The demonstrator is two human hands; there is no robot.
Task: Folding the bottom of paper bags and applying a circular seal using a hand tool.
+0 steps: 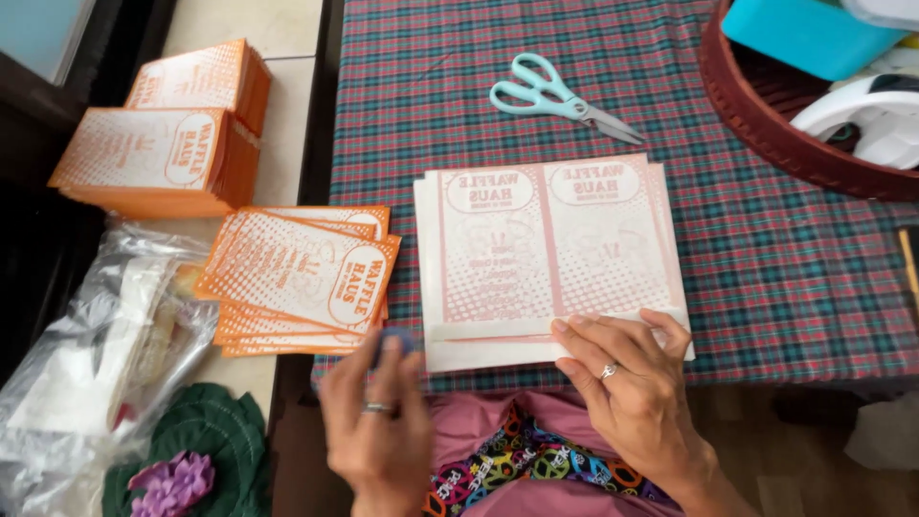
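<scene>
Right hand: the right hand (627, 383) lay at about 5 o'clock in the view, fingers stretched flat and close together, pressing the folded near edge of the pale sheets (550, 254).
Left hand: the left hand (378, 421) sat at about 7 o'clock, fingers curled around a small blue object (394, 337) at its fingertips; what the object was could not be told.
Pale sheets: a stack of unfolded pinkish printed sheets lay at the centre on the plaid tablecloth (766, 258), its near edge turned up in a narrow strip under the right hand.
Orange pieces: a fanned pile of orange printed pieces (302, 278) lay at 9 o'clock, just beside the pale sheets; two squared orange stacks (168, 134) stood at 10 o'clock.
Scissors: pale teal scissors (560, 96) lay at 12 o'clock, blades shut, apart from the sheets.
Basket: a dark red round basket (766, 124) sat at 2 o'clock.
Plastic bags: clear bags (96, 354) lay at 8 o'clock.
</scene>
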